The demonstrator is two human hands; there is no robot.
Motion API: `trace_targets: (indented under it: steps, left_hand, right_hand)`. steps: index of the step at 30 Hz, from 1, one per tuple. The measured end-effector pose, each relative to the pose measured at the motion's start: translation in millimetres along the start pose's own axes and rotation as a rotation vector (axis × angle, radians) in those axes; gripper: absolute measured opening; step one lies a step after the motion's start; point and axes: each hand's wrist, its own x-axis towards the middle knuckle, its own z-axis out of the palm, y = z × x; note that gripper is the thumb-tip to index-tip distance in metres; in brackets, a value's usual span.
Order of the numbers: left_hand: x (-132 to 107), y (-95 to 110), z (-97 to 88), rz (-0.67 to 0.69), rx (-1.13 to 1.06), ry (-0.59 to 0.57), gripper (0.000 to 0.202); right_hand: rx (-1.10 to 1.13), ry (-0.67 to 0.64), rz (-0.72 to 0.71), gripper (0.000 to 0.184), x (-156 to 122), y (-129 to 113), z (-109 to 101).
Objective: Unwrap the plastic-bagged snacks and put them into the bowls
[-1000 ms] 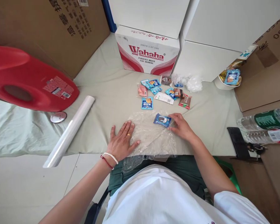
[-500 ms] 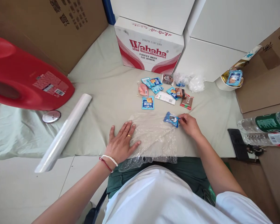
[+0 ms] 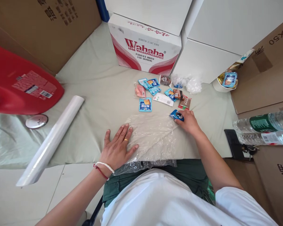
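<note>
A crinkled sheet of clear plastic film [image 3: 153, 138] lies on the pale green cloth in front of me. My left hand [image 3: 116, 150] rests flat on its left edge, fingers spread. My right hand [image 3: 188, 123] is at the sheet's far right corner, fingers closed on a small dark blue snack packet [image 3: 176, 115] just off the film. Beyond it lies a cluster of several small snack packets [image 3: 155, 91], blue, pink, white and brown.
A roll of clear film [image 3: 49, 141] lies at the left, beside a red jug [image 3: 19, 88] and a round metal lid [image 3: 36, 121]. A Wahaha carton [image 3: 143, 47] and white boxes stand behind. A snack bowl [image 3: 226, 82], water bottles [image 3: 264, 124], phone [image 3: 233, 143] sit right.
My right hand has pulled the dark blue packet from the middle of the film to its far right corner, off the sheet. My left hand stays flat on the film.
</note>
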Motion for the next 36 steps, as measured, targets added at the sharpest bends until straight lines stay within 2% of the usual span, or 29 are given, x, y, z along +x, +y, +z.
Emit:
trace_targets:
  steps: [3, 6, 8, 10, 12, 14, 16, 19, 22, 24, 27, 29, 31, 33, 36]
  left_hand:
    - [0.7, 0.1, -0.1, -0.010, -0.008, -0.008, 0.076]
    - [1.4, 0.5, -0.6, -0.025, -0.016, -0.013, 0.074]
    - [1.7, 0.7, -1.1, -0.031, -0.021, -0.015, 0.074]
    - [1.9, 1.1, -1.7, -0.034, -0.025, -0.017, 0.074]
    - [2.0, 1.8, -2.3, -0.035, -0.029, -0.022, 0.073]
    - [1.8, 2.4, -2.8, -0.036, -0.031, -0.030, 0.073]
    - [1.6, 2.8, -3.1, -0.040, -0.031, -0.043, 0.075]
    - [1.3, 2.6, -2.8, -0.046, -0.030, -0.063, 0.084]
    - [1.1, 2.0, -1.7, -0.048, -0.022, -0.066, 0.094]
    - [1.0, 1.8, -1.1, -0.049, -0.010, -0.064, 0.097]
    - [1.1, 2.0, -0.6, -0.047, 0.009, -0.072, 0.099]
    - [1.3, 2.3, -0.4, -0.045, 0.019, -0.075, 0.100]
    - [1.5, 2.8, 0.0, -0.043, 0.025, -0.072, 0.100]
    - [1.6, 3.2, 0.2, -0.046, 0.027, -0.073, 0.098]
    - [2.0, 3.3, 0.1, -0.052, 0.023, -0.082, 0.096]
  right_hand:
    - [0.122, 0.118, 0.154, 0.051, 29.6, 2.8, -20.0]
    - [0.025, 0.264, 0.338, 0.056, 75.9, -4.7, -37.6]
    - [-0.081, 0.221, 0.437, 0.059, 108.0, -15.7, -40.5]
    - [-0.149, 0.101, 0.497, 0.065, 133.4, -27.8, -36.1]
    - [-0.195, 0.018, 0.498, 0.072, 147.5, -37.5, -28.5]
    - [-0.228, 0.008, 0.474, 0.069, 149.4, -42.5, -23.0]
    - [-0.254, 0.033, 0.444, 0.058, 141.4, -43.3, -23.3]
    - [-0.258, 0.104, 0.341, 0.048, 115.3, -43.0, -34.4]
    - [-0.128, 0.182, 0.105, 0.049, 73.6, -54.2, -46.0]
    - [-0.005, 0.133, -0.110, 0.049, 40.0, -72.1, -45.6]
    - [0.100, -0.099, -0.442, 0.048, -6.8, -107.5, -26.5]
    - [0.081, -0.241, -0.562, 0.049, -29.0, -127.4, -5.2]
    - [0.015, -0.317, -0.585, 0.052, -42.6, -138.2, 15.2]
    - [-0.020, -0.333, -0.579, 0.056, -49.2, -139.6, 28.2]
    - [0.045, -0.301, -0.593, 0.056, -51.2, -133.0, 31.2]
